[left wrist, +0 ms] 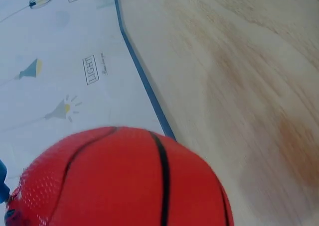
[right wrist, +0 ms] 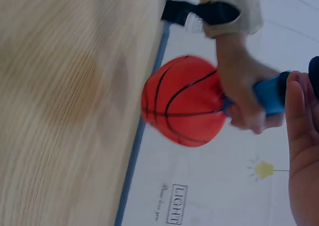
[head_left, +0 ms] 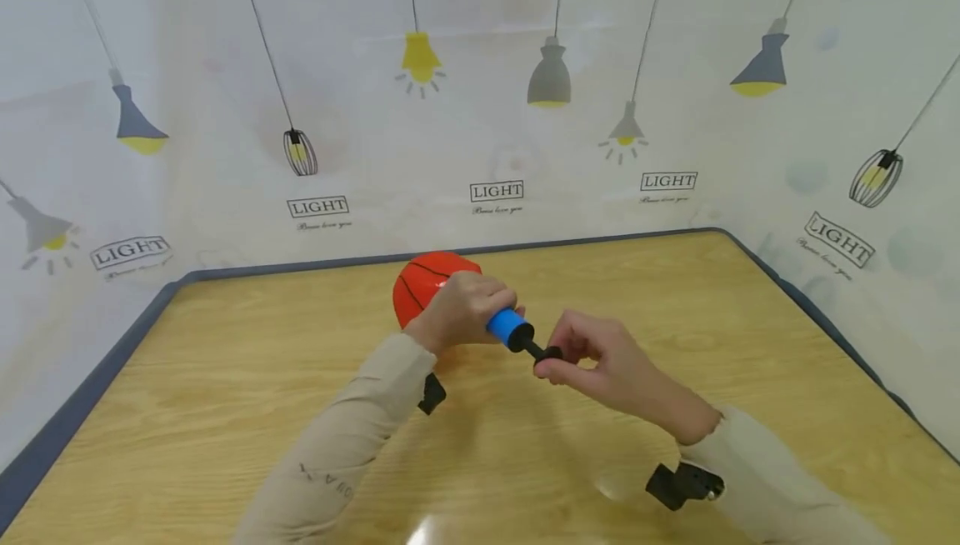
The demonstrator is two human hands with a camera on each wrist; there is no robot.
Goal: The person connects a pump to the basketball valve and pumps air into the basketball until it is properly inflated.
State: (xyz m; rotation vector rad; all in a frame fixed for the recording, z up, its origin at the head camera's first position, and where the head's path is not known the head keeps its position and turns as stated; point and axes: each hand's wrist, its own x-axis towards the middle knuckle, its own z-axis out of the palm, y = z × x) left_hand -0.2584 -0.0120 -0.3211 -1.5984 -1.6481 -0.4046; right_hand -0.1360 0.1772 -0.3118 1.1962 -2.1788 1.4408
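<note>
A blue hand pump (head_left: pixel 506 327) with a black plunger rod is gripped around its barrel by my left hand (head_left: pixel 467 307). My right hand (head_left: pixel 603 366) holds the black handle (head_left: pixel 550 354) at the rod's end, thumb on one side and fingers on the other. A short stretch of rod shows between barrel and handle. Beyond the left hand is a red toy basketball (head_left: pixel 427 282) with black lines, partly covered by that hand. In the right wrist view the ball (right wrist: pixel 182 101) meets the pump's front end and looks slightly uneven in shape. It also fills the lower left wrist view.
Beneath the hands lies a wood-grain table (head_left: pixel 225 412) with a dark blue edge strip (head_left: pixel 315 265). A white backdrop (head_left: pixel 420 145) printed with lamps and the word LIGHT rises behind and at both sides. Black camera mounts (head_left: pixel 684 485) hang under the wrists.
</note>
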